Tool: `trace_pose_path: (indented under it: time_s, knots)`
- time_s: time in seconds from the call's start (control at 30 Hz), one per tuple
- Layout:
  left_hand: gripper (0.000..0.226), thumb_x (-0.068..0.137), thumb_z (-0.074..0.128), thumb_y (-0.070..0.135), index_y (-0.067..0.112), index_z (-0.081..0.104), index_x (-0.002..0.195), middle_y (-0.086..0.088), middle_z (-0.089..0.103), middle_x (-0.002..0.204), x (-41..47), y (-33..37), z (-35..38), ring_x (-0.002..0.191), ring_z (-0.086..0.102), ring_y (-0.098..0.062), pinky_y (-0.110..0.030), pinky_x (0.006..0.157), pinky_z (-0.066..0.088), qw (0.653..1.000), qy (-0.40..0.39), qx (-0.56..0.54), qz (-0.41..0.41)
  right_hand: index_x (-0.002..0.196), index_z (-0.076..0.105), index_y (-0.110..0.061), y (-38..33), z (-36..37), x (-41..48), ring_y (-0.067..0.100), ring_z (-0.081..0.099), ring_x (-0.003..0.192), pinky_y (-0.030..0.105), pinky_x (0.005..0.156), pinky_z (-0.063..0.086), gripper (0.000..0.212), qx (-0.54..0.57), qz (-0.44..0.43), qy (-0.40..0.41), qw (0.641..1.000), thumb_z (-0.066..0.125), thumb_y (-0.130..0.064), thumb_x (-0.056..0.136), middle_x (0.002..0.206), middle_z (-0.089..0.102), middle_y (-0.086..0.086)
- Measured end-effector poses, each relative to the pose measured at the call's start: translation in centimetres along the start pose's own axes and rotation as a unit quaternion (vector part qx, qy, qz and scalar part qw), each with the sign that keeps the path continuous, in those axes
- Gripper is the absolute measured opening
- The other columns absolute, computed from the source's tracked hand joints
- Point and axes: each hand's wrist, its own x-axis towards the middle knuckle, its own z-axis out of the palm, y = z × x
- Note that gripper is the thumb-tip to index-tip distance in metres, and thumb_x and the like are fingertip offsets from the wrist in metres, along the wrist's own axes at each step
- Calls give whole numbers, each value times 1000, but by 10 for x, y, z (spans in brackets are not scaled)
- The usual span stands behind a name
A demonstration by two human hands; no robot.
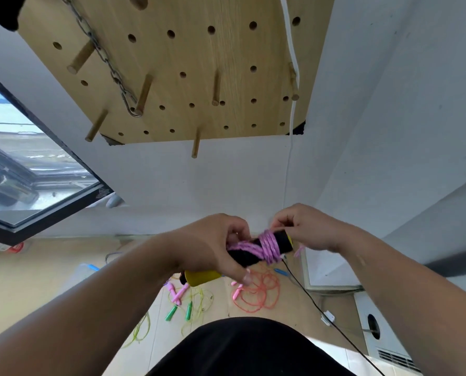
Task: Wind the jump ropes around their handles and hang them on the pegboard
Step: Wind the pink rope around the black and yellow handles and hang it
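Below the pegboard [199, 63], in front of our chest, we hold a jump rope bundle between both hands. Our left hand [212, 248] wraps the black handles [246, 260] from above. Its fingers [240, 272] curl round their left half, with one fingertip showing underneath and the others on top, beside the purple rope [268, 246]. A yellow end cap [202, 276] sticks out below this hand on the left side.

The purple rope is coiled in tight turns round the handles. Its thickest band lies just right of the left fingers, and a few strands run slantwise back under them. Our right hand [307, 229] meets the bundle at its right end. There its fingertips [279, 225] pinch the rope on top of the coil, and a short frayed tail [299, 251] of purple hangs beneath that hand. Both hands are thus clenched on the bundle, the left on the handles and the right on the rope.

The pegboard hangs on the white wall above us, with wooden pegs [145, 92] jutting out. A metal chain [104, 55] is looped over one peg, and a white cord [291, 50] runs down near the right edge. On the floor [49, 280] beneath our hands lie an orange rope [256, 297], a yellow-green rope [196, 299] with green handles [171, 313], and pink handles [181, 293]. A window [22, 185] is at the left.
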Motion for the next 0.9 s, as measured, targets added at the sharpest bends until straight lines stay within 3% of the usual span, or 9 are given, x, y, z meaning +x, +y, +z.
trace_pose_path:
  time_s: [0.1, 0.2, 0.3, 0.43, 0.57, 0.67, 0.7, 0.8, 0.9]
  knots:
    - [45, 64, 94, 36, 30, 57, 90, 12, 62, 87, 6, 7, 11, 79, 60, -10, -23, 67, 47, 980, 8, 197, -18, 85, 75, -17, -22, -12, 10, 5, 49, 62, 25, 62, 42, 17, -86, -6, -27, 996, 75, -34, 89, 66, 59, -10]
    - [44, 67, 89, 40, 26, 59, 95, 10, 59, 89, 16, 2, 18, 82, 57, -14, -26, 66, 45, 955, 53, 292, -28, 83, 74, -15, -52, -7, 17, 11, 58, 73, 30, 67, 45, 20, -156, -23, 3, 987, 73, -34, 90, 76, 64, -7]
    - [46, 65, 87, 41, 22, 66, 102, 7, 61, 89, 24, -10, 14, 83, 59, -17, -29, 66, 46, 942, 117, 310, -53, 82, 67, -23, -68, 14, 15, 14, 59, 82, 30, 68, 42, 19, -223, -22, 63, 973, 65, -38, 94, 81, 60, -11]
    - [43, 59, 86, 42, 21, 66, 91, 10, 58, 78, 28, -26, 5, 76, 58, -16, -28, 60, 45, 937, 200, 274, -82, 87, 67, -24, -74, 40, -2, 21, 60, 82, 34, 68, 43, 22, -219, -48, 129, 966, 51, -34, 100, 85, 65, -3]
    - [44, 58, 90, 42, 19, 68, 87, 5, 64, 81, 30, -35, 1, 75, 59, -15, -30, 62, 46, 947, 259, 158, -108, 104, 71, -23, -67, 52, -19, 14, 60, 80, 35, 73, 47, 21, -151, -110, 194, 963, 51, -26, 102, 85, 68, -8]
    - [47, 57, 96, 35, 16, 65, 86, -4, 72, 80, 26, -41, -1, 74, 69, -22, -34, 64, 52, 950, 282, -13, -135, 105, 76, -24, -55, 47, -30, -5, 59, 67, 13, 61, 41, 17, -14, -86, 241, 967, 60, -21, 100, 67, 62, -31]
    - [49, 59, 97, 30, 11, 63, 90, -9, 75, 78, 24, -42, -3, 73, 72, -27, -38, 67, 56, 945, 282, -87, -140, 101, 76, -25, -50, 44, -33, -7, 58, 63, 11, 58, 40, 16, 22, -70, 241, 968, 61, -19, 99, 63, 59, -34]
    - [54, 64, 95, 16, -1, 58, 100, -23, 73, 82, 14, -40, -9, 68, 71, -30, -42, 64, 57, 924, 239, -270, -128, 86, 72, -29, -38, 41, -40, -3, 60, 65, 10, 60, 41, 17, 69, -60, 249, 964, 66, -16, 96, 67, 64, -29]
    - [50, 70, 86, 14, -2, 60, 110, -24, 73, 94, 8, -28, -3, 72, 69, -30, -39, 63, 57, 906, 166, -377, -93, 82, 73, -29, -31, 42, -40, 0, 58, 65, 10, 61, 41, 19, 111, -55, 243, 962, 67, -16, 95, 70, 68, -15]
